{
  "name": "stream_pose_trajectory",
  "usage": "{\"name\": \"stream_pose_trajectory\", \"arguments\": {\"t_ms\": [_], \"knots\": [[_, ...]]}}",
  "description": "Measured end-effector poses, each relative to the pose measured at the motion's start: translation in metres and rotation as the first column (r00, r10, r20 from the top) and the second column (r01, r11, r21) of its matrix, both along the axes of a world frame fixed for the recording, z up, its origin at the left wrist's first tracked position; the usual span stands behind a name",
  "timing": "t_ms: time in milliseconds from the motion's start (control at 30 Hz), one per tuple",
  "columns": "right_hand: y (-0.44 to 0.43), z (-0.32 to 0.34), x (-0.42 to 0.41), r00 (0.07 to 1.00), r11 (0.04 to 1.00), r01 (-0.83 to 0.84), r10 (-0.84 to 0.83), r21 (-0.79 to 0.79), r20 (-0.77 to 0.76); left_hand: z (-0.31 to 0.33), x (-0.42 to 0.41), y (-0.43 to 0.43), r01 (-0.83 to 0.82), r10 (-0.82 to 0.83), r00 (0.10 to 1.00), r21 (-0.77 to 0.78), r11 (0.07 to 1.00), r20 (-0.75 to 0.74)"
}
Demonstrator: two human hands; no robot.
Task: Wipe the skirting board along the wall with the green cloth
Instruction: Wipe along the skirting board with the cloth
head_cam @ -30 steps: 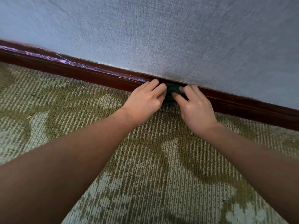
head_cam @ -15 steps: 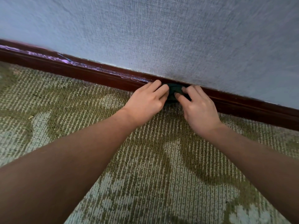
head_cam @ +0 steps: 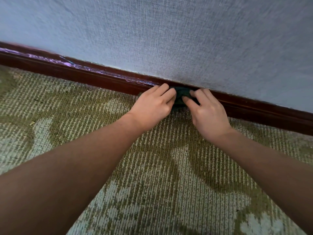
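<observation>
Both sets of fingers (head_cam: 166, 92) clamp the green cloth (head_cam: 182, 95) between your left hand (head_cam: 152, 107) and right hand (head_cam: 208, 114); the skirting board (head_cam: 101, 78) runs sideways past them.

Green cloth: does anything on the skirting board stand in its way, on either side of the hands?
Nothing visible does. The left hand and right hand hold the green cloth against the skirting board, which runs bare both ways; only purple streaks mark its top edge leftward.

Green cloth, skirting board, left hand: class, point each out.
green cloth (head_cam: 181, 93), head view, visible bunched middle.
skirting board (head_cam: 84, 78), head view, bare front face.
left hand (head_cam: 152, 107), head view, back of hand.
</observation>
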State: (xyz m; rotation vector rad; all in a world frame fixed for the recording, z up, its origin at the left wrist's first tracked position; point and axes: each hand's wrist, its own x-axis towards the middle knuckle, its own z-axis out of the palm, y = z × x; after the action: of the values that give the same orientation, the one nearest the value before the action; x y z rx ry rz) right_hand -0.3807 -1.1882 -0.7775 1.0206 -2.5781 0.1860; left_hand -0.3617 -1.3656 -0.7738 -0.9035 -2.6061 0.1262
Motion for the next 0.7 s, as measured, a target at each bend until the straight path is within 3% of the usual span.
{"name": "stream_pose_trajectory", "arguments": {"t_ms": [300, 467, 700], "knots": [[0.0, 0.0, 0.0, 1.0, 1.0, -0.01, 0.01, -0.001, -0.023, -0.003, 0.0, -0.001, 0.015, -0.015, 1.0, -0.013, 1.0, -0.016], [-0.001, 0.002, 0.0, 1.0, 1.0, -0.011, 0.011, 0.013, -0.021, -0.001, -0.009, -0.011, 0.124, -0.131, 0.99, -0.109, 0.986, -0.06], [-0.007, 0.006, -0.001, 1.0, 1.0, -0.011, 0.012, 0.027, -0.023, 0.005, -0.014, -0.02, 0.193, -0.2, 0.978, -0.106, 0.975, -0.061]]}}
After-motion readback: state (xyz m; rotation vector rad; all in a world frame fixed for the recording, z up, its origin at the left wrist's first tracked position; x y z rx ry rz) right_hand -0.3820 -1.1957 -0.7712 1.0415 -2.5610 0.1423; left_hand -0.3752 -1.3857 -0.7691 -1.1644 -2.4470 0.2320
